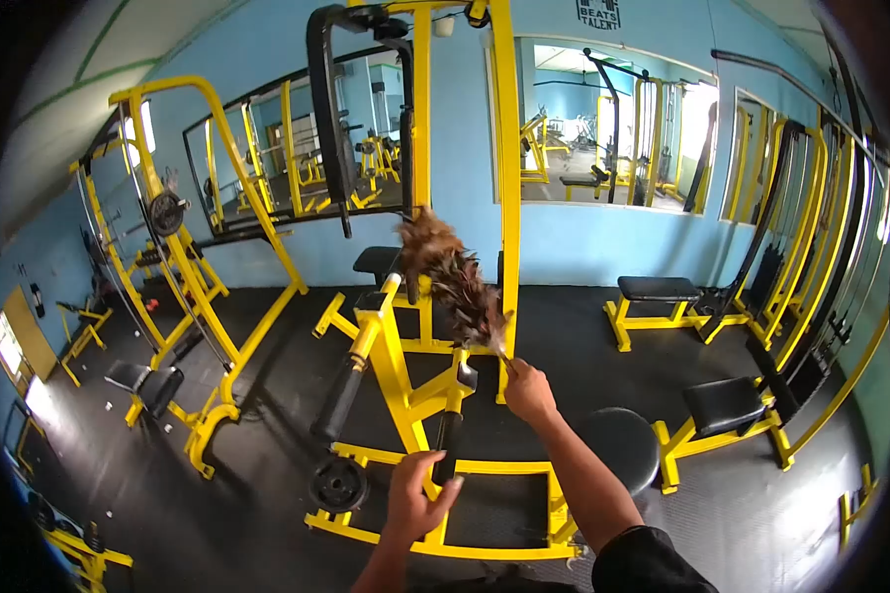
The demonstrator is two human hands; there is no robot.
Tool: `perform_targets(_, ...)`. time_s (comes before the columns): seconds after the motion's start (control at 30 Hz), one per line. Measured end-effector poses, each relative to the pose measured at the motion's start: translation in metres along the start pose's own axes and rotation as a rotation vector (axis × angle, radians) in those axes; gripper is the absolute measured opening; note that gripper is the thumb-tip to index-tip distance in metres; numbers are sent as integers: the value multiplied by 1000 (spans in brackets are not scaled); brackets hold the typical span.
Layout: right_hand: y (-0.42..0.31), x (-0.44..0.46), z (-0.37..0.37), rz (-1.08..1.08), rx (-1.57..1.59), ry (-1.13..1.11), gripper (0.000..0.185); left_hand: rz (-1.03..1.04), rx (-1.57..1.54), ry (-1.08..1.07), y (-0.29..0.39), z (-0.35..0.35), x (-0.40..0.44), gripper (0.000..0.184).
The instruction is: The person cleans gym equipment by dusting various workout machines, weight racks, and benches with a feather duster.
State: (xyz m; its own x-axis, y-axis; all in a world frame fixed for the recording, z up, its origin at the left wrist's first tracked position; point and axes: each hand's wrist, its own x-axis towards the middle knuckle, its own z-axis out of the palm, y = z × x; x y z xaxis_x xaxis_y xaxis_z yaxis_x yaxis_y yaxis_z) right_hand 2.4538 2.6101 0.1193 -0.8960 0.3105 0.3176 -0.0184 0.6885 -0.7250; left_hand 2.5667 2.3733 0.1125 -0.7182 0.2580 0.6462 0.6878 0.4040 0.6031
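Observation:
My right hand [531, 391] is closed round the handle of a brown feather duster [457, 282]. The duster's feathers reach up and to the left, in front of the yellow uprights of a gym machine [394, 366]. Lower down, my left hand [417, 499] has its thumb and fingers apart. It is beside a black padded grip [449, 435] on the machine's near arm; whether it touches the grip I cannot tell. A second black grip [340, 397] sticks out to the left.
A weight plate [338, 484] sits at the frame's lower left. A round black seat [617, 450] is right of my forearm. Benches with black pads [724, 403] stand at the right, a tall yellow rack [237, 366] at the left. Mirrors [618, 128] line the blue wall.

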Motion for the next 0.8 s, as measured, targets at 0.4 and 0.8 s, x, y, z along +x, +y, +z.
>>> perform_targets(0.4, 100, -136, 48, 276, 840, -160, 23, -371, 645, -426, -19, 64, 36, 99)
perform_targets(0.8, 41, -190, 127, 512, 1121, -43, 24, -447, 578, -371, -3, 71, 37, 93)
